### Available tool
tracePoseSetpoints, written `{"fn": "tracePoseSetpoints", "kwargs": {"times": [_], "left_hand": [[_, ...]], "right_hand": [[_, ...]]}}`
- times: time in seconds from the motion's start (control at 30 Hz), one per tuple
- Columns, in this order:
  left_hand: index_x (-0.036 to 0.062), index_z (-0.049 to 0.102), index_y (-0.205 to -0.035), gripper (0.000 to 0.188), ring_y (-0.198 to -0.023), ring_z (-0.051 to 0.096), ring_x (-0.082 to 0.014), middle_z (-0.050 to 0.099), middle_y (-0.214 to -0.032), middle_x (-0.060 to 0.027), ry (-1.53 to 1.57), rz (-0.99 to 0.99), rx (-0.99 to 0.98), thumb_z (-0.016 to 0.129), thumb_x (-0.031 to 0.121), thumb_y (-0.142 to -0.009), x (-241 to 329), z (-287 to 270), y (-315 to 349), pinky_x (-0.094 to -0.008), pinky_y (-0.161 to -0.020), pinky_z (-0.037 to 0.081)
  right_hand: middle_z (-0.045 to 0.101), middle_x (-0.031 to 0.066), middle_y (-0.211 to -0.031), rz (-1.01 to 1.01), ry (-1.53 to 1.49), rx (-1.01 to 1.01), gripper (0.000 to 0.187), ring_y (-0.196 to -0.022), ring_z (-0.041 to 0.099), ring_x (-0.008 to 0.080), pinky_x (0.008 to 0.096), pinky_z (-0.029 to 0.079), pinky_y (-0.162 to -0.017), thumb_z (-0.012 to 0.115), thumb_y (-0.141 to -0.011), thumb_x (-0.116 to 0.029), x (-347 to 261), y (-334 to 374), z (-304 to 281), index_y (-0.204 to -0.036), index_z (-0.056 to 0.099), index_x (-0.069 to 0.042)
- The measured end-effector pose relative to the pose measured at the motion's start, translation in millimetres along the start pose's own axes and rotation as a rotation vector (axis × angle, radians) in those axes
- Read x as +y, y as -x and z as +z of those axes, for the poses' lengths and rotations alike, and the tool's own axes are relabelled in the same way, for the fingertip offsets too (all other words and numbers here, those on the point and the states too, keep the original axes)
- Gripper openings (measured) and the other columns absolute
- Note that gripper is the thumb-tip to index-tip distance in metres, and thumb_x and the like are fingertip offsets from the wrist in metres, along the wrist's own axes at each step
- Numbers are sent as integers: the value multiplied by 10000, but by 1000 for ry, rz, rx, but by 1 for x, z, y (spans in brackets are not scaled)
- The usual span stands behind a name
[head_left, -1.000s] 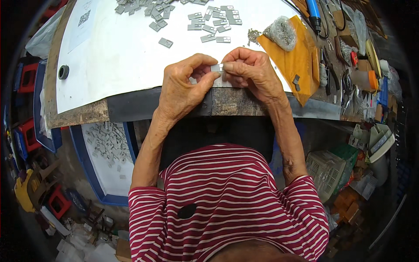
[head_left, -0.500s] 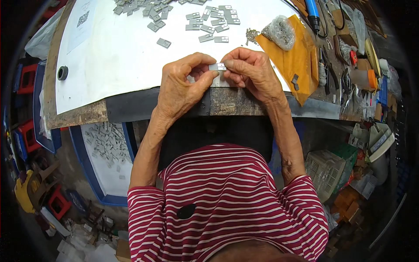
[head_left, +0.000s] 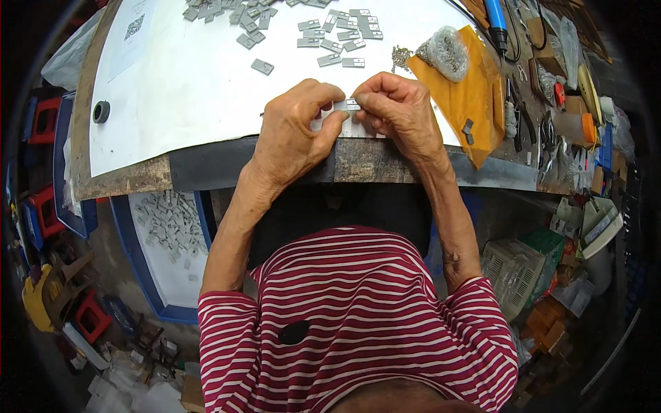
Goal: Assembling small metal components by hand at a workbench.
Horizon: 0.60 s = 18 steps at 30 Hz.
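Above the table's near edge, a small flat grey rectangular piece [head_left: 351, 104] with a lighter marked end is held between my hands. My left hand [head_left: 296, 124] is curled at its left end, thumb and forefinger on either side of it. At the opposite end, my right hand [head_left: 399, 110] pinches the piece between thumb and fingers. Farther away on the white sheet [head_left: 186, 103], several similar grey pieces [head_left: 330, 46] lie in a loose group, and one lone piece [head_left: 262, 66] lies nearer. Any small part under my fingertips is hidden.
A clear bag of small metal parts [head_left: 447, 54] rests on a yellow envelope [head_left: 475, 89], beside a loose metal pile [head_left: 401, 56]. Pliers [head_left: 527, 117] and other tools crowd the right side. A black tape roll [head_left: 101, 111] sits left. Below is a blue-rimmed tray [head_left: 148, 275].
My left thumb and forefinger have parted slightly around the grey piece, and the left hand has turned a little. The right hand keeps its pinch. The whole view has shifted slightly.
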<state>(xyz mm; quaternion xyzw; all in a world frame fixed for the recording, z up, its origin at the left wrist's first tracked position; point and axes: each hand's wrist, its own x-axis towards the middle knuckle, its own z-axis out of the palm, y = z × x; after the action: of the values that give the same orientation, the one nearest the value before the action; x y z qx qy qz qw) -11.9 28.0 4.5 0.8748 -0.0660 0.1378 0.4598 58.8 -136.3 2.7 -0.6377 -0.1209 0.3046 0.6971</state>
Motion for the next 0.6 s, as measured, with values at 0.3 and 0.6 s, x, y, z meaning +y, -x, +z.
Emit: {"fn": "tracePoseSetpoints", "kwargs": {"times": [0.3,0.6], "left_hand": [[-14,621,-875,158,-624,566,-134,615,-766,-84,-45,-54,6,659,44,-733,-10,-3,-5,-247,-561,456],[37,622,-788,111,-605,561,-219,586,-678,-86,-294,-118,172,654,120,-722,-39,-7,-19,-348,-589,395]], "right_hand": [[608,51,-671,7,-26,53,169,-513,508,50,168,421,-454,567,-848,-117,5,-2,1,-903,616,35],[608,67,-737,-26,110,87,202,-551,497,50,177,423,-488,514,-883,-99,3,6,3,-963,594,68]]}}
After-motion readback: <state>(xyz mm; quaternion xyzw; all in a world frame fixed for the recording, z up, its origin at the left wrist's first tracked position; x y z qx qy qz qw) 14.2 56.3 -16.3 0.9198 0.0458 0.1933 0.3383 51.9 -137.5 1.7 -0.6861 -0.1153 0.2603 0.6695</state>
